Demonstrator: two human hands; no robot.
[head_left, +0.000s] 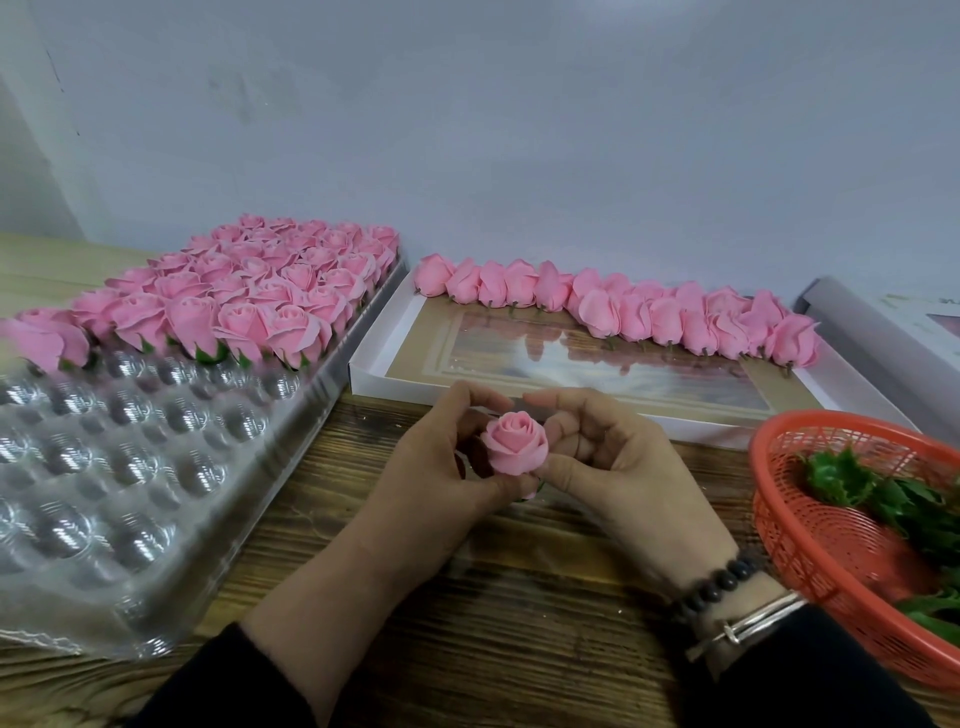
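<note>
The pink rose head (516, 441) sits between both hands, raised a little above the wooden table (519, 597), bloom facing up. The left hand (431, 467) cups it from the side with curled fingers, thumb at the base. The right hand (618, 457) pinches the underside the same way, so both hands have it closely held. A sliver of green (540, 487) shows under the bloom, so I judge the step to be seating a leafy collar on the base, though the join itself is hidden.

Next, I'd say, the flower goes left into a free pocket of the clear tray (130, 467), beside the finished roses (249, 291). That calls for a light hold that doesn't crush the petals. Bare rose heads (623, 312) wait in the white box (415, 382) behind, and the red basket (810, 545) to the right holds green leaf pieces (883, 493).
</note>
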